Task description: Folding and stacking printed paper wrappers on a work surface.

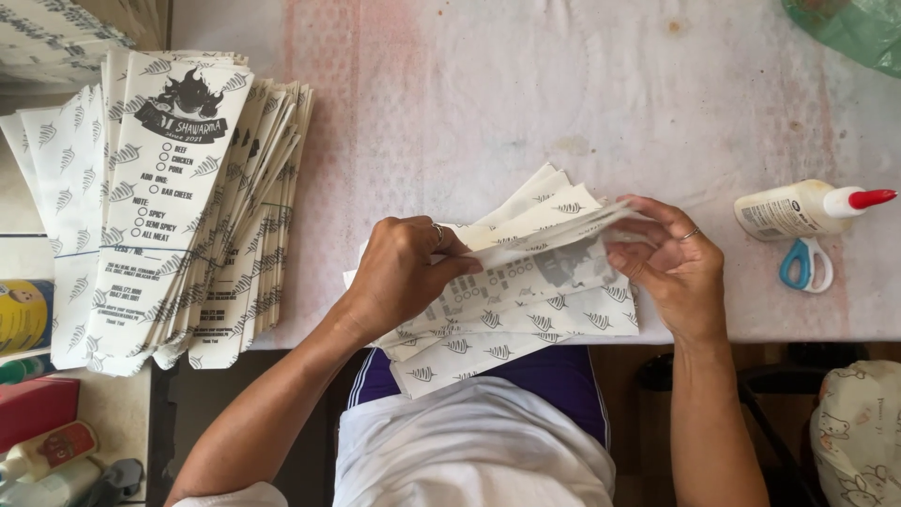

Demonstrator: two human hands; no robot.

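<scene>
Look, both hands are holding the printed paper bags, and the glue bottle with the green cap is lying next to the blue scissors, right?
Almost. The head view shows the glue bottle has a red cap, not a green one. The rest holds: the left hand and the right hand both hold the printed paper bags, and the bottle lies beside the blue scissors.
</scene>
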